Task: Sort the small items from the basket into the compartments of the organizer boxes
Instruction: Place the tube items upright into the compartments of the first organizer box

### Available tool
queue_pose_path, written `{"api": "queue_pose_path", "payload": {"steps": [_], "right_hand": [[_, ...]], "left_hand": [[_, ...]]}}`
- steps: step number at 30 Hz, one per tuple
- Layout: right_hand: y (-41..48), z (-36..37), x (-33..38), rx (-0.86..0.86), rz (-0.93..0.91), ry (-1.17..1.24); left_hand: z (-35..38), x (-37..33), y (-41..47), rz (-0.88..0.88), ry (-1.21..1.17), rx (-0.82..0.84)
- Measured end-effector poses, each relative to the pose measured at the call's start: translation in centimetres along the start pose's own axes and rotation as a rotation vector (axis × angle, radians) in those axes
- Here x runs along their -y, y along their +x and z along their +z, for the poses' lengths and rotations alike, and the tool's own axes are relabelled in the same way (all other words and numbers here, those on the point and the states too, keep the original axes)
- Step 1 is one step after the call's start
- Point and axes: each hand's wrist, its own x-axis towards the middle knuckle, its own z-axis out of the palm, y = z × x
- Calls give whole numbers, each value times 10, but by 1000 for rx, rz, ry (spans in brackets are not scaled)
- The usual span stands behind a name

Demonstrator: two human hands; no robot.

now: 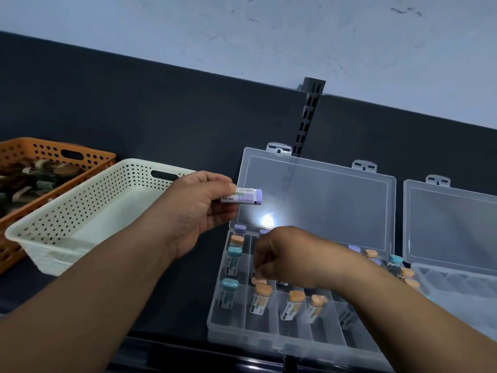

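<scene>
Step in hand: an orange-capped eraser (260, 280) is being set into a middle compartment of the organizer box (269, 337), lower centre of the frame.
Right hand (289, 258): fingers curled downward and pinched narrow on the orange-capped eraser; the fingertips themselves are partly hidden by the knuckles.
Left hand (193, 208): closed on a purple-capped eraser (242, 195), held level at centre frame, above the box's left rear corner and in front of the open lid (317, 195).
Basket: the white basket (88, 211) at left of frame looks empty as far as its floor is shown; the orange basket (16, 154) at far left holds dark items, too blurred to identify.
Box contents: teal-capped erasers (230, 292) in the left column, orange-capped ones along the near row, purple caps at the rear row.
Second box (457, 281): right edge of frame, lid open; contents cannot be told.
Judged technique: the eraser is best lowered upright, cap uppermost like its neighbours, and released only once it is seated between the dividers.
Judged next: the purple-capped eraser is best matched to the purple group at the rear row.
Judged risk: standing erasers just beside the wrist may be tipped on withdrawal.
</scene>
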Motion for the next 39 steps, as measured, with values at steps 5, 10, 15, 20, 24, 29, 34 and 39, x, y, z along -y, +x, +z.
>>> {"api": "queue_pose_path", "payload": {"steps": [5, 10, 15, 20, 24, 29, 34, 39], "right_hand": [[3, 0, 4, 5, -20, -34], [5, 2, 5, 17, -18, -101], [7, 4, 3, -11, -17, -124], [3, 4, 4, -24, -42, -146], [0, 4, 6, -37, -48, -189], [-3, 3, 6, -37, -50, -192], [-10, -4, -1, -110, -55, -101], [-35, -35, -20, -256, -22, -2]], "left_hand": [[-4, 0, -2, 2, 8, -9], [-6, 1, -3, 3, 10, -9], [-7, 1, -4, 1, 10, 2], [-6, 1, -4, -1, 19, 8], [-4, 1, -3, -8, 26, 6], [-2, 1, -4, -20, 30, 10], [1, 0, -3, -27, 47, 14], [18, -1, -1, -28, 90, 52]]}}
